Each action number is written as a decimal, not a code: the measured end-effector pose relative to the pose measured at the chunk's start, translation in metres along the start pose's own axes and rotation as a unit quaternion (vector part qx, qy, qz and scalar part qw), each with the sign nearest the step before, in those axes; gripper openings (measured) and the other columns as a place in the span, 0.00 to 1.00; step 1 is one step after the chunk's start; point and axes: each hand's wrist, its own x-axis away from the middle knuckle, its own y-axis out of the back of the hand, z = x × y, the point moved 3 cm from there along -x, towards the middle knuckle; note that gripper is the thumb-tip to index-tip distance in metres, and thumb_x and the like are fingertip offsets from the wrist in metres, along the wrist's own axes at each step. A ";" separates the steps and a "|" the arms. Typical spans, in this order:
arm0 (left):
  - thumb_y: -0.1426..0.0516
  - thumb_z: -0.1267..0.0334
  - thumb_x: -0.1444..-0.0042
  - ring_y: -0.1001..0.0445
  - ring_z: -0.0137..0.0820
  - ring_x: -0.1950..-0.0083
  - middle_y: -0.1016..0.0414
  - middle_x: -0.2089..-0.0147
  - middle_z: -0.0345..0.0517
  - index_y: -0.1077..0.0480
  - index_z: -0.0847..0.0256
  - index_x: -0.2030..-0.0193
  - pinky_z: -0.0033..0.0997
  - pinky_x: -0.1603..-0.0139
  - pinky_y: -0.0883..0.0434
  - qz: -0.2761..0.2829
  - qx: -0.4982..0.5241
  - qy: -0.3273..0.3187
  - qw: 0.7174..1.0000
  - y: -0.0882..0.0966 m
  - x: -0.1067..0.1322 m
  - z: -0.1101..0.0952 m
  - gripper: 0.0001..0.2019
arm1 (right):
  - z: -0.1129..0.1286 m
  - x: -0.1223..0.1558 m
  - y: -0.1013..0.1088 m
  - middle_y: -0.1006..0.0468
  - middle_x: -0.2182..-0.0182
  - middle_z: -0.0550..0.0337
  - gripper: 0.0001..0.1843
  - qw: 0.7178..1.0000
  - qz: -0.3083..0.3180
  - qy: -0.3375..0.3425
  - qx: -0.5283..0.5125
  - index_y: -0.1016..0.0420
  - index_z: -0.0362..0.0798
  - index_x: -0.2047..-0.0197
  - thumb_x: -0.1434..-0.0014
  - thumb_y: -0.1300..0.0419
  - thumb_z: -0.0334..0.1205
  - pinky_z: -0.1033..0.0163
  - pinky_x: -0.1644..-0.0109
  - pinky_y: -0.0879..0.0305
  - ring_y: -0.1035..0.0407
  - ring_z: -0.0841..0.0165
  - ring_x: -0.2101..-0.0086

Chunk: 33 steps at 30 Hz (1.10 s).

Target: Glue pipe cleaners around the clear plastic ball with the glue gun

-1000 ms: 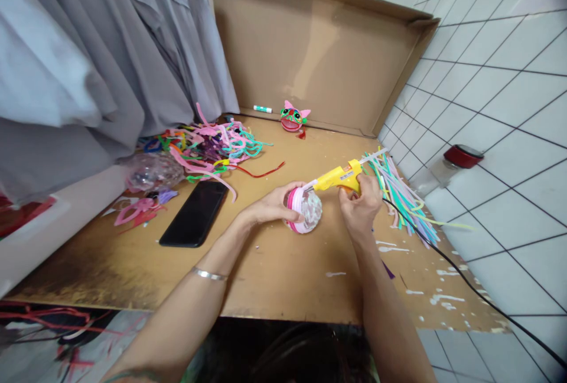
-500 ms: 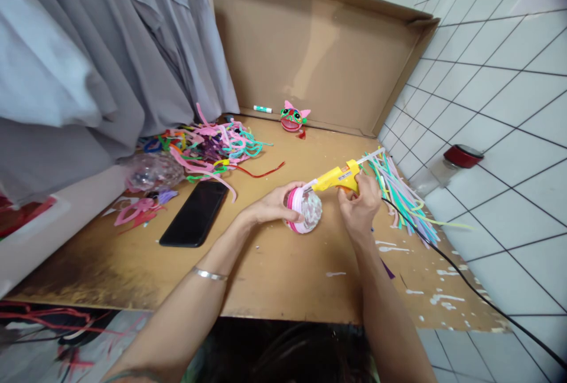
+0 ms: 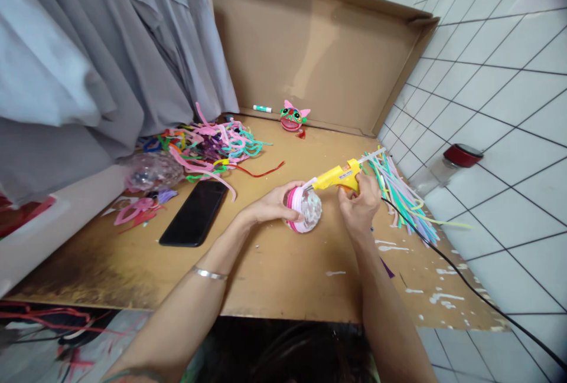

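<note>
My left hand [image 3: 283,203] is closed around a small clear round plastic piece [image 3: 312,212], with pink and white pipe cleaner wound about its left part. In my right hand [image 3: 361,201] is a yellow hot glue gun [image 3: 334,176], gripped by the handle. Its nozzle touches or nearly touches the upper edge of the wound band; the exact contact is too small to tell. A clear glue stick pokes out of the gun's back end, and a black cord [image 3: 425,238] trails from it to the lower right.
A black phone [image 3: 194,214] lies left of my hands, below a tangled heap of pipe cleaners [image 3: 217,144]. Straight pipe cleaners [image 3: 403,200] lie at right, near a red-lidded jar [image 3: 463,157]. A decorated cat-like head [image 3: 293,117] and a glue tube [image 3: 262,109] sit before the cardboard [image 3: 319,58].
</note>
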 end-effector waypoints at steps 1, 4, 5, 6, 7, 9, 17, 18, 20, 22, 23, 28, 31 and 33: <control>0.33 0.70 0.66 0.29 0.33 0.57 0.26 0.55 0.43 0.33 0.63 0.46 0.30 0.52 0.32 0.001 0.000 -0.001 1.000 0.000 0.000 0.000 0.34 | 0.000 0.000 0.000 0.27 0.63 0.53 0.14 1.000 0.000 0.004 0.000 0.29 0.47 0.56 0.48 0.44 0.36 0.53 0.54 0.37 0.32 0.57 0.58; 0.33 0.70 0.65 0.29 0.33 0.57 0.26 0.55 0.43 0.32 0.64 0.47 0.30 0.53 0.32 0.002 0.001 -0.004 1.000 0.000 0.000 0.000 0.33 | 0.001 0.001 0.000 0.27 0.63 0.53 0.14 1.000 0.005 0.014 0.003 0.29 0.47 0.56 0.48 0.44 0.36 0.54 0.54 0.37 0.32 0.57 0.58; 0.33 0.70 0.65 0.29 0.33 0.57 0.26 0.55 0.43 0.32 0.64 0.47 0.30 0.53 0.32 0.003 0.003 -0.005 1.000 0.000 0.000 0.001 0.33 | 0.000 0.001 0.000 0.27 0.63 0.54 0.14 1.000 0.006 0.014 0.005 0.29 0.47 0.56 0.48 0.44 0.36 0.54 0.54 0.37 0.32 0.58 0.58; 0.33 0.70 0.65 0.29 0.33 0.57 0.26 0.55 0.43 0.33 0.64 0.47 0.30 0.53 0.32 0.002 0.005 -0.005 1.000 0.000 0.000 0.001 0.33 | 0.000 0.001 0.000 0.27 0.63 0.54 0.14 1.000 0.005 0.013 0.007 0.29 0.47 0.56 0.48 0.44 0.36 0.54 0.54 0.37 0.32 0.58 0.59; 0.33 0.70 0.66 0.29 0.33 0.57 0.27 0.55 0.43 0.33 0.64 0.47 0.30 0.53 0.32 0.002 0.007 -0.005 1.000 0.000 0.000 0.001 0.34 | 0.000 0.001 0.000 0.27 0.64 0.54 0.14 1.000 0.006 0.011 0.009 0.29 0.47 0.56 0.48 0.44 0.36 0.54 0.54 0.37 0.32 0.58 0.59; 0.33 0.70 0.66 0.29 0.33 0.56 0.27 0.54 0.44 0.33 0.64 0.46 0.30 0.53 0.32 -0.001 0.010 -0.003 1.000 0.000 0.000 0.001 0.35 | 0.000 0.001 0.000 0.27 0.64 0.54 0.13 1.000 0.006 0.008 0.009 0.30 0.48 0.56 0.47 0.44 0.36 0.54 0.55 0.37 0.32 0.58 0.58; 0.32 0.69 0.65 0.28 0.33 0.56 0.26 0.54 0.44 0.33 0.64 0.46 0.31 0.52 0.32 0.002 0.003 -0.007 1.000 0.000 0.000 0.001 0.34 | 0.001 -0.001 0.001 0.27 0.64 0.54 0.13 1.000 0.004 0.010 0.009 0.30 0.48 0.57 0.47 0.44 0.36 0.53 0.54 0.36 0.32 0.58 0.59; 0.32 0.68 0.65 0.28 0.33 0.56 0.26 0.54 0.44 0.33 0.64 0.46 0.31 0.52 0.32 0.002 0.004 -0.007 1.000 0.000 0.000 0.001 0.35 | 0.001 0.000 0.001 0.27 0.64 0.54 0.14 1.000 0.008 0.011 0.009 0.30 0.48 0.56 0.47 0.44 0.36 0.53 0.54 0.36 0.32 0.58 0.59; 0.31 0.68 0.65 0.28 0.33 0.56 0.26 0.55 0.44 0.34 0.64 0.45 0.31 0.52 0.31 0.004 0.010 -0.005 1.000 0.001 -0.001 0.003 0.35 | 0.001 0.000 0.000 0.27 0.64 0.54 0.14 1.000 0.012 0.011 0.007 0.30 0.48 0.56 0.48 0.44 0.37 0.53 0.54 0.36 0.32 0.57 0.58; 0.31 0.67 0.65 0.28 0.33 0.57 0.26 0.55 0.44 0.34 0.64 0.45 0.31 0.53 0.31 0.005 0.016 -0.002 1.000 0.001 -0.001 0.005 0.36 | -0.001 0.001 -0.001 0.27 0.64 0.54 0.14 1.000 0.008 0.003 0.007 0.29 0.48 0.57 0.48 0.44 0.37 0.53 0.54 0.35 0.32 0.57 0.58; 0.31 0.67 0.65 0.28 0.33 0.57 0.26 0.56 0.44 0.34 0.64 0.45 0.31 0.53 0.31 0.006 0.018 -0.001 1.000 0.001 -0.001 0.005 0.36 | -0.002 0.001 -0.002 0.27 0.64 0.53 0.14 1.000 0.004 -0.001 0.006 0.29 0.47 0.57 0.48 0.45 0.37 0.52 0.54 0.35 0.32 0.57 0.58; 0.31 0.68 0.65 0.29 0.32 0.58 0.27 0.56 0.43 0.34 0.64 0.47 0.30 0.53 0.32 0.006 0.022 0.000 1.000 0.000 -0.001 0.003 0.34 | -0.006 0.001 -0.004 0.27 0.63 0.53 0.14 1.000 -0.005 -0.019 -0.011 0.29 0.47 0.57 0.48 0.44 0.38 0.52 0.55 0.33 0.31 0.58 0.59; 0.32 0.69 0.66 0.30 0.31 0.59 0.27 0.57 0.42 0.33 0.64 0.48 0.29 0.54 0.32 0.002 0.019 0.003 1.000 -0.001 -0.001 0.002 0.34 | -0.007 0.001 -0.006 0.27 0.63 0.53 0.14 0.999 0.007 -0.025 -0.022 0.28 0.47 0.57 0.48 0.44 0.39 0.52 0.55 0.32 0.31 0.58 0.60; 0.32 0.70 0.66 0.29 0.31 0.59 0.27 0.57 0.42 0.33 0.64 0.48 0.29 0.55 0.32 0.001 0.015 0.003 1.000 -0.001 0.000 0.001 0.33 | -0.007 0.001 -0.007 0.27 0.63 0.53 0.14 0.999 0.012 -0.022 -0.025 0.29 0.47 0.58 0.48 0.44 0.39 0.52 0.55 0.33 0.31 0.58 0.60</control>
